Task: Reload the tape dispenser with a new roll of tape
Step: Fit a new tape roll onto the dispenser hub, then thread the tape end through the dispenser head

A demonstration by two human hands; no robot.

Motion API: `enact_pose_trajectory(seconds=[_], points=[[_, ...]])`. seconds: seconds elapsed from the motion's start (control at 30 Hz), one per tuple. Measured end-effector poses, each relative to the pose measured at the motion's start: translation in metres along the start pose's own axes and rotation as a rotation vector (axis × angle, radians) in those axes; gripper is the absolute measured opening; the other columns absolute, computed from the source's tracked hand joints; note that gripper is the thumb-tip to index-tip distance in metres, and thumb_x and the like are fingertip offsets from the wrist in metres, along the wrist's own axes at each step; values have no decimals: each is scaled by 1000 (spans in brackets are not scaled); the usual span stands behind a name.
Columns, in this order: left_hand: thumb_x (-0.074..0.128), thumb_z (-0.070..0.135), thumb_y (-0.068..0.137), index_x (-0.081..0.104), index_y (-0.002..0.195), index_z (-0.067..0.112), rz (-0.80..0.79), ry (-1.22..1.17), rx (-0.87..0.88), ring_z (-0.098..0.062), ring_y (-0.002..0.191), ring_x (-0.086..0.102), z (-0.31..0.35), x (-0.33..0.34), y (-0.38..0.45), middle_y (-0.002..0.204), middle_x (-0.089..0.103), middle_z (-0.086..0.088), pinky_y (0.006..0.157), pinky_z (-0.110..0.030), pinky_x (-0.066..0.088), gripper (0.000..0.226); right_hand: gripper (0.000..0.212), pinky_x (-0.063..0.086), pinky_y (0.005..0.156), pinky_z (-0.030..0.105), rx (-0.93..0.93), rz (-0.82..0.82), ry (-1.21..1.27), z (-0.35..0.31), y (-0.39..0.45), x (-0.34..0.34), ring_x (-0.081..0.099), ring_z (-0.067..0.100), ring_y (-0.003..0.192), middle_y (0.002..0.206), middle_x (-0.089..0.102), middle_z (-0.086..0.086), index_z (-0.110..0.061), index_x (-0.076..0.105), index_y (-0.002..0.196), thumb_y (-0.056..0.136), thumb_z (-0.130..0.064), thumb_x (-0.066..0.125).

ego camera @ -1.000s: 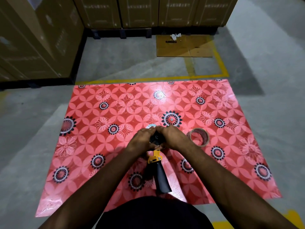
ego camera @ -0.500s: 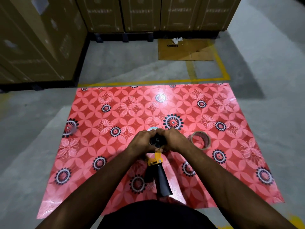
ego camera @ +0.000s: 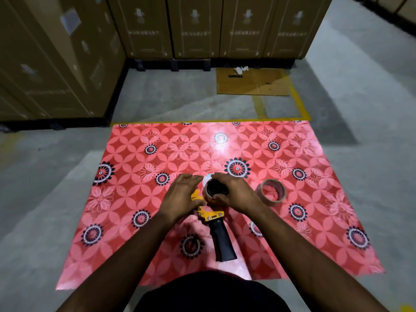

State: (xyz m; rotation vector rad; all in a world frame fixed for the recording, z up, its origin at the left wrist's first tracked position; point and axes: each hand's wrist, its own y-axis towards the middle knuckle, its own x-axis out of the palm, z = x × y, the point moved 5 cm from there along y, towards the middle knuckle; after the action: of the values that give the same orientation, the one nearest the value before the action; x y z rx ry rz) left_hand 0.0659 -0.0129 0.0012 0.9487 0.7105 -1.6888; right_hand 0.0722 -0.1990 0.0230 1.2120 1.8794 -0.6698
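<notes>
The tape dispenser (ego camera: 212, 215) lies on the red flowered mat (ego camera: 139, 154), its yellow frame at the middle and its black handle (ego camera: 221, 240) pointing toward me. On its black hub (ego camera: 215, 188) sits a thin brownish ring of tape. My right hand (ego camera: 236, 193) curls round that ring from the right. My left hand (ego camera: 181, 195) lies over the left side of the yellow frame with its fingers stretched out. A second tape roll (ego camera: 271, 192), brown and translucent, lies flat on the mat just right of my right hand.
Stacked cardboard cartons (ego camera: 198, 25) on dark pallets wall in the back and left. A flat cardboard sheet (ego camera: 252, 83) lies on the concrete floor beyond the mat, inside yellow floor lines (ego camera: 299, 104). Bare concrete surrounds the mat.
My hands have drawn apart, uncovering the black hub. The left hand's fingers have straightened from a grip. The camera has tilted up a little.
</notes>
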Motion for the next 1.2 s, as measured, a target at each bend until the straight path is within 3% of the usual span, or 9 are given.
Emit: enact_pose_trajectory(seconds=[0.17, 0.33, 0.5, 0.63, 0.8, 0.97, 1.13, 1.2], points=[[82, 35, 68, 66, 125, 21, 122, -105, -16, -18, 106, 50, -15, -9, -39, 105, 62, 8, 89, -33, 46, 61, 11, 53, 71, 36, -68, 6, -3, -17, -3, 23, 62, 20, 90, 95, 68, -4, -20, 70, 96, 86, -20, 66], [79, 17, 76, 74, 107, 22, 201, -112, 35, -11, 97, 54, -32, -3, -64, 104, 72, 9, 83, -29, 46, 32, 22, 49, 71, 34, -88, -14, 3, -30, -10, 48, 63, 27, 88, 92, 73, 7, -17, 76, 104, 84, -23, 71], [76, 2, 73, 72, 118, 10, 168, -92, 164, -20, 107, 64, -32, 6, -64, 116, 72, -5, 93, -30, 51, 45, 23, 48, 75, 36, -28, -2, 86, -42, -21, 71, 58, 27, 86, 92, 67, 7, -16, 78, 104, 82, -19, 78], [81, -6, 66, 70, 120, 6, 113, -61, 182, -23, 111, 67, -29, 13, -67, 122, 70, -9, 98, -32, 51, 57, 19, 38, 76, 31, 10, 63, 95, -40, -26, 77, 53, 24, 90, 94, 63, 5, -17, 77, 103, 85, -11, 72], [81, -4, 66, 66, 127, 7, 102, -47, 165, -23, 118, 64, -31, 16, -68, 129, 66, -10, 105, -31, 45, 64, 18, 42, 76, 36, -38, 11, 112, -44, -27, 84, 50, 23, 89, 93, 58, 2, -18, 77, 82, 81, -12, 61], [80, -2, 67, 66, 125, 7, 109, -29, 184, -26, 115, 65, -31, 17, -65, 125, 68, -11, 104, -37, 48, 60, 26, 43, 86, 32, 22, 7, 183, -37, -29, 79, 51, 23, 99, 99, 56, 1, -20, 78, 98, 85, -3, 63], [77, 9, 76, 72, 113, 10, 243, -9, 168, -24, 101, 61, -18, 7, -64, 110, 73, -5, 88, -38, 53, 38, 26, 45, 87, 17, 181, 251, 252, -13, -41, 47, 57, 15, 100, 103, 60, -1, -16, 76, 106, 85, -2, 69], [75, 21, 81, 74, 106, 15, 257, -2, 113, -23, 106, 54, -9, 2, -55, 115, 71, -3, 88, -39, 51, 26, 29, 48, 83, 26, 223, 341, 207, 3, -44, 34, 60, 20, 96, 99, 62, 1, -15, 76, 107, 83, 0, 67]])
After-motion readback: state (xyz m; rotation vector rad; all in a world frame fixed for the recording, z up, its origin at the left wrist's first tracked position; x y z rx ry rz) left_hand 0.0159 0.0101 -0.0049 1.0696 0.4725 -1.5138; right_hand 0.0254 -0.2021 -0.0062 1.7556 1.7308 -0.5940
